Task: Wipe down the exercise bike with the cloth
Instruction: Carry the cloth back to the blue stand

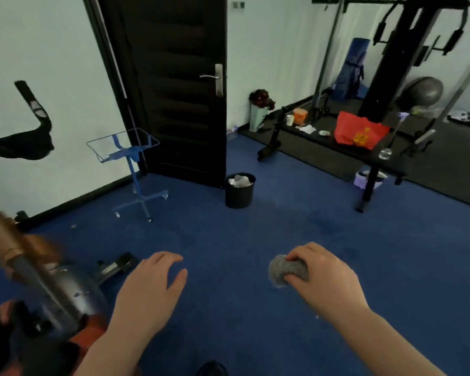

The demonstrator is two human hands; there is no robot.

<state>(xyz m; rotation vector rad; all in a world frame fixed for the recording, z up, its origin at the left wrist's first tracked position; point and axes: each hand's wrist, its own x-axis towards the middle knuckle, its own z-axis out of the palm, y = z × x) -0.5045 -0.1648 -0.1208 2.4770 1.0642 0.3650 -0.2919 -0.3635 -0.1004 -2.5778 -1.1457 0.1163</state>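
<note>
The exercise bike (pixel 71 291) stands at the lower left, with a grey flywheel housing, an orange-brown frame tube and black handlebars (pixel 30 128) up by the wall. My right hand (pixel 326 280) grips a bunched grey cloth (pixel 282 270) over the blue floor, well to the right of the bike. My left hand (pixel 152 289) hovers with relaxed fingers spread, holding nothing, just right of the flywheel housing. The bike's seat and rear are cut off by the frame's edge.
A blue wheeled stand (pixel 136 169) sits by the white wall. Beside the dark door (pixel 174 85) is a black waste bin (pixel 239 189). A black bench (pixel 345 147) with a red bag (pixel 358 131) and a weight machine (pixel 407 50) fill the right back.
</note>
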